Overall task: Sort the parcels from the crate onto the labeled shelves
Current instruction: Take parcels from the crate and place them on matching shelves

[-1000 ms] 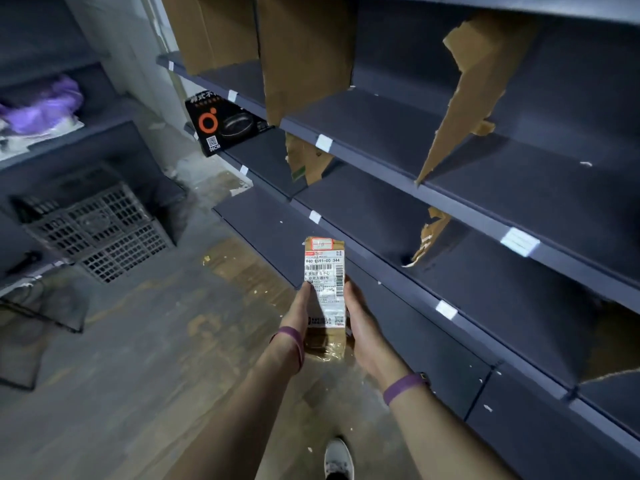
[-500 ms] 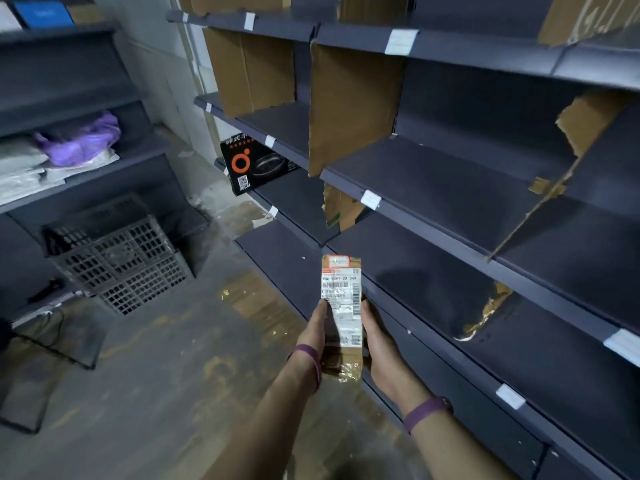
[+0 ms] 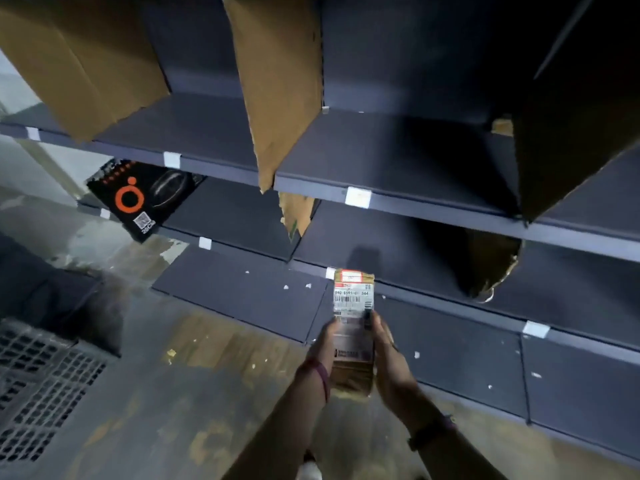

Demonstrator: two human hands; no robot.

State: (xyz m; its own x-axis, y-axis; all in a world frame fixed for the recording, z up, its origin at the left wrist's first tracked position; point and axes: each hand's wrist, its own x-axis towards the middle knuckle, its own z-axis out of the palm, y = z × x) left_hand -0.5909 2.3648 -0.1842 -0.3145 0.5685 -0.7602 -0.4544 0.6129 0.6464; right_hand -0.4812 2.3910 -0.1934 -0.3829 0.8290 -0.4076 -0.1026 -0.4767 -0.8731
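I clasp the parcel [image 3: 353,327] from both sides, left hand [image 3: 323,344] and right hand [image 3: 388,355] equally near, its label up and its long axis pointing away from me toward the lower shelf [image 3: 398,258] just beyond.

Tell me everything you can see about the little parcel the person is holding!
The parcel is a small, narrow brown package that looks like cardboard or paper and is shiny near its bottom. A white shipping label with a barcode and printed numbers covers most of its front, with a red-framed sticker at the top. It is held upright, label facing the camera, in front of the dark lower shelves. The left hand and right hand hold its two long sides.
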